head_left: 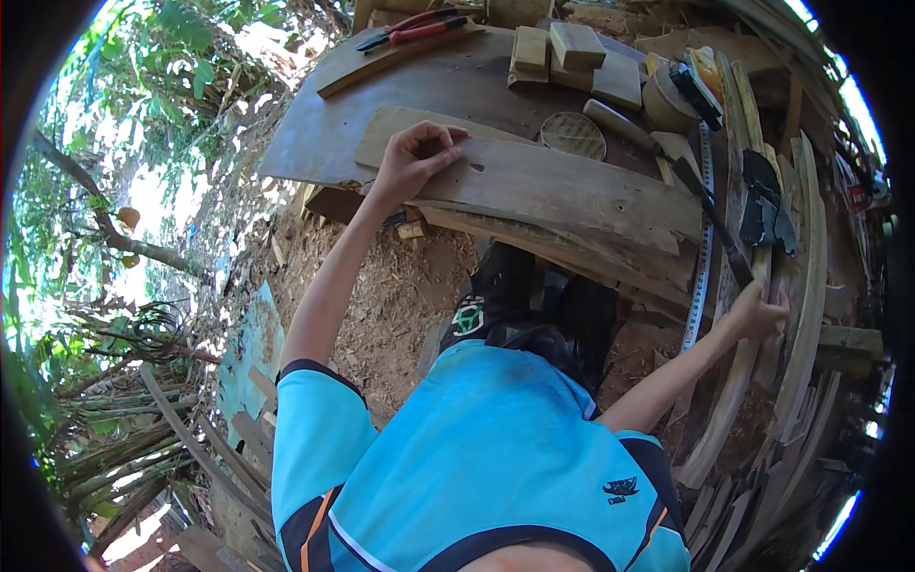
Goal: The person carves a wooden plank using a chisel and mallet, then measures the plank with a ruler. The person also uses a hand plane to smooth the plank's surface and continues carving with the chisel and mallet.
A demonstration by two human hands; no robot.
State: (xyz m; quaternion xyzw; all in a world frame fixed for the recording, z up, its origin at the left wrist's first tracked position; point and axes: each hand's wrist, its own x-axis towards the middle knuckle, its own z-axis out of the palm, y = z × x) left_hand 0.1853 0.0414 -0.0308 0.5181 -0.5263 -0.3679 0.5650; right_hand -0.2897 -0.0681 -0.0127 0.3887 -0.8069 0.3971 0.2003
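Observation:
A long weathered wooden board (562,186) with a small dark hole lies across the near side of the worktable. My left hand (419,160) has its fingers curled at the board's left end, thumb bent toward the forefinger. Off to the right, my right hand (760,310) is closed round the near end of a long, dark, narrow tool (717,217). That tool slants away toward the table, and its exact kind does not show. Close to its far end lies a pale wooden handle (621,124); whether the two are joined, I cannot tell.
Red-handled pliers (419,31) rest on a wood strip (367,67) at the far left of the worktable (319,133). Wood blocks (577,48) and a round wooden disc (574,135) lie farther back. A white measuring tape (702,276) runs along the right, beside long planks (805,276).

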